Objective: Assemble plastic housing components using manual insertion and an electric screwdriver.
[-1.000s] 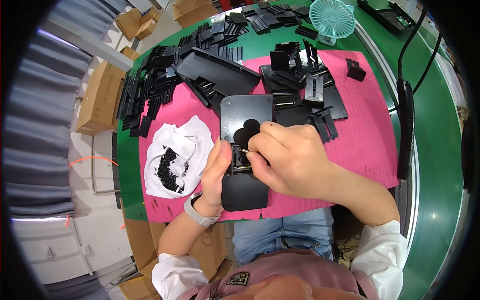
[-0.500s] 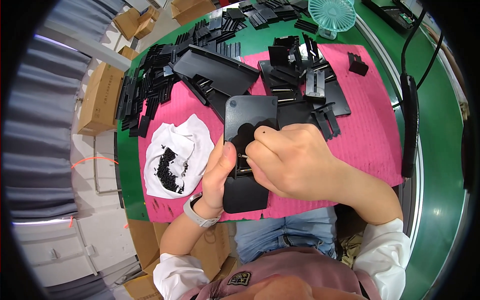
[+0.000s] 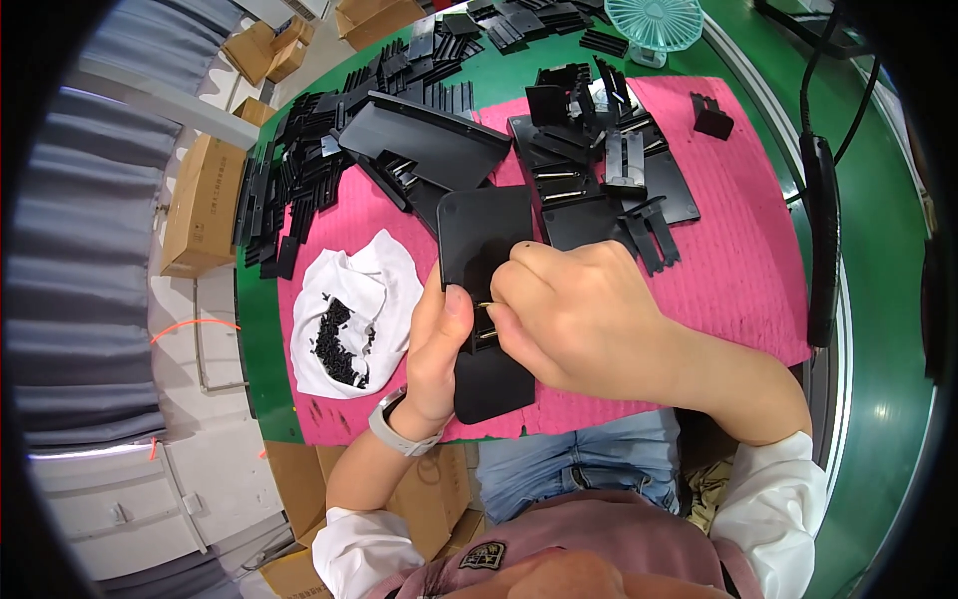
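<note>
My left hand [image 3: 435, 344], a grey band on its wrist, grips the left edge of a black plastic bracket [image 3: 486, 220] with flat rounded plates at both ends. Its thumb lies beside the recessed middle, where a thin metal rod shows. My right hand [image 3: 579, 314] is closed over that middle, thumb and forefinger pinching the end of a small metal pin [image 3: 486, 305]. The curled fingers hide the rest of the pin and part of the bracket. Left of my hands, a white cloth [image 3: 394, 290] holds a heap of small black screws [image 3: 337, 344].
Beneath lies a pink mat [image 3: 738, 260] on a green table [image 3: 261, 374]. Black plates with metal rods [image 3: 574, 215] and a black tray-like part [image 3: 429, 140] sit beyond my hands. Stacked black pieces [image 3: 309, 165] line the far left. A teal fan [image 3: 654, 25] and a black cable [image 3: 818, 240] stand right.
The bracket has tilted slightly, its far end swinging left. My right hand has shifted a little left with it, still pinching at the middle.
</note>
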Demonstrator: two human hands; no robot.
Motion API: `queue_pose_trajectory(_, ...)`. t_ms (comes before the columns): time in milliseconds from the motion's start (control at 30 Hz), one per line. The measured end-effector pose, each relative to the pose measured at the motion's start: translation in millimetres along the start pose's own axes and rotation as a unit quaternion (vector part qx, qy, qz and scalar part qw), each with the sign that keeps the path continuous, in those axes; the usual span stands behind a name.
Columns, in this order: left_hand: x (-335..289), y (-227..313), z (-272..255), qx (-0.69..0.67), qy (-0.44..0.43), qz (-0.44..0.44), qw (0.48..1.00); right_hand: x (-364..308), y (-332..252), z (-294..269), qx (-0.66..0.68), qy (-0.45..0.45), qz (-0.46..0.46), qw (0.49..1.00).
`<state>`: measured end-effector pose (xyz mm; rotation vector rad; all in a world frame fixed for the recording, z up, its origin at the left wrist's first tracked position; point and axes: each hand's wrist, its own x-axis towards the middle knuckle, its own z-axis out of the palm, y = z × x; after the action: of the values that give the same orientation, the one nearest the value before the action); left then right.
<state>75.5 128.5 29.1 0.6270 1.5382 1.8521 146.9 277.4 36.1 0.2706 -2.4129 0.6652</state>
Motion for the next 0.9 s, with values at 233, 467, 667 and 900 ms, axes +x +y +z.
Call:
queue_pose_trajectory(233, 1, 2, -4, -0.017, -0.042, -0.009, 0.999, 1, -1, -2, -0.023, 0.028, -0.010, 0.999)
queue_pose_trajectory(467, 8, 1, -8, -0.144, -0.077, -0.063, 0.985, 26, 46, -51, -0.042, 0.019, 0.166, 0.985)
queue_pose_trajectory(667, 10, 0, -13, -0.068, -0.026, -0.012, 0.997, 11, 104, -92, -0.271, 0.015, 0.232, 0.934)
queue_pose_trajectory(900, 10, -10, -17, -0.036, -0.020, -0.001, 0.999, 12, 97, -78, -0.189, -0.174, 0.327, 0.909)
